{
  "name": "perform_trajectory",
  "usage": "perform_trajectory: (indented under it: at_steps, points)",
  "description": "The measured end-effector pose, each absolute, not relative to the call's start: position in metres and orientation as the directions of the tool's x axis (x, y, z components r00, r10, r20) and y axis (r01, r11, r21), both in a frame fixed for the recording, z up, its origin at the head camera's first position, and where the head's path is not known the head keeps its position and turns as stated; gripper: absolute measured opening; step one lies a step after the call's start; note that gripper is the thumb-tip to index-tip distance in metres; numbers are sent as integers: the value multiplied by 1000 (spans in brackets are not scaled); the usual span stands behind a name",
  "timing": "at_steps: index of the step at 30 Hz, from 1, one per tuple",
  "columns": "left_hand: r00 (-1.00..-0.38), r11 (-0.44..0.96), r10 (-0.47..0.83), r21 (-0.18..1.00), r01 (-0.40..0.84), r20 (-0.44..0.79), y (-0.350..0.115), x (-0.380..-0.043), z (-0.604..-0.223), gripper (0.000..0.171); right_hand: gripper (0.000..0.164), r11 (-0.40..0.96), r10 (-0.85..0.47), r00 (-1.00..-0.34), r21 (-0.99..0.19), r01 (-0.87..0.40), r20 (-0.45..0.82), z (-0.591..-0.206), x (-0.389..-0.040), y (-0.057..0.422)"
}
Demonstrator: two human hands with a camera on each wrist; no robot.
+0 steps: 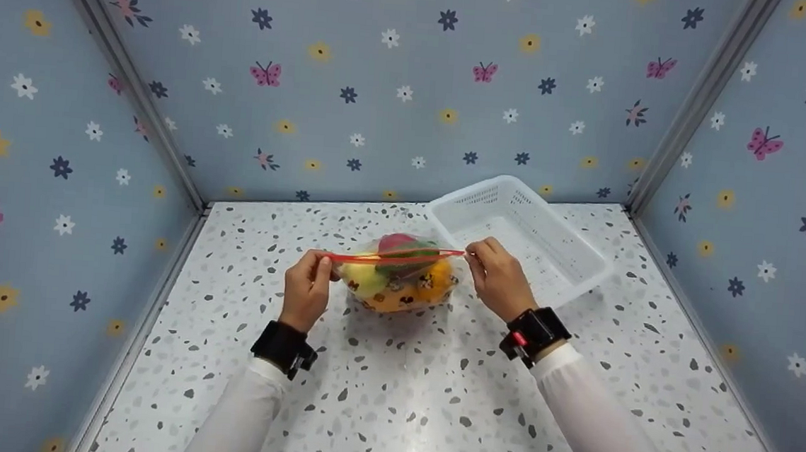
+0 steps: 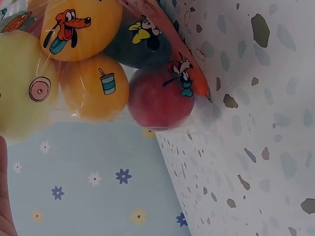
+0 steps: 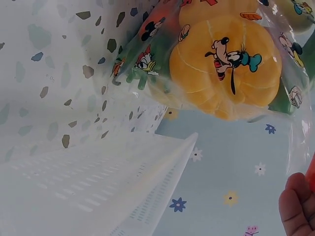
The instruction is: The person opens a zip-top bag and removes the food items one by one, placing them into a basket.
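A clear zip bag (image 1: pixel 392 302) printed with cartoon figures sits on the speckled table, filled with several fruit and vegetable pieces. Its red zip strip (image 1: pixel 401 259) is stretched across the top between both hands. My left hand (image 1: pixel 307 287) pinches the strip's left end, thumb on top; my right hand (image 1: pixel 502 279) pinches the other end. Through the film I see an orange pumpkin (image 3: pixel 224 64), a dark red round piece (image 2: pixel 160 101), a pale yellow-green piece (image 2: pixel 24 83) and an orange carrot-like tip (image 2: pixel 199 87). Only some fingers (image 3: pixel 295 204) show in the right wrist view.
A white plastic basket (image 1: pixel 566 230) with slotted walls stands behind and right of the bag, close to my right hand. Flower-patterned panels (image 1: pixel 400 63) enclose the table (image 1: pixel 390 409) at the back and both sides. Each wrist wears a black strapped camera.
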State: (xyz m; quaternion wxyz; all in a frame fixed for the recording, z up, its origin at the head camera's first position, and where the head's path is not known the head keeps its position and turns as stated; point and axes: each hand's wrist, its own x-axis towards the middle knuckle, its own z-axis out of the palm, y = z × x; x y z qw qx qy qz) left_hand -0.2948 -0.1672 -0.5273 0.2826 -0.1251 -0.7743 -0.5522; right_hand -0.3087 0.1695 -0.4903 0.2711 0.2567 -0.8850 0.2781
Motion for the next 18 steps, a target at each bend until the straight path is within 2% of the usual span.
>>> perform_trajectory:
  at_steps: [9,14,18]
  points:
    - [-800,440,-15,723,533,600,-168,-293,-517,15,8,724,-291,-731,-358,-590,618,-490,-306,170]
    - [-811,503,34,691,520,585,-167,-295,-506,22,8,722,-301,-716,-340,-603,630,-491,-305,171]
    - [-821,544,121,654,525,558,-168,-295,-498,29,9,715,-306,-704,-334,-615,641,-493,-304,174]
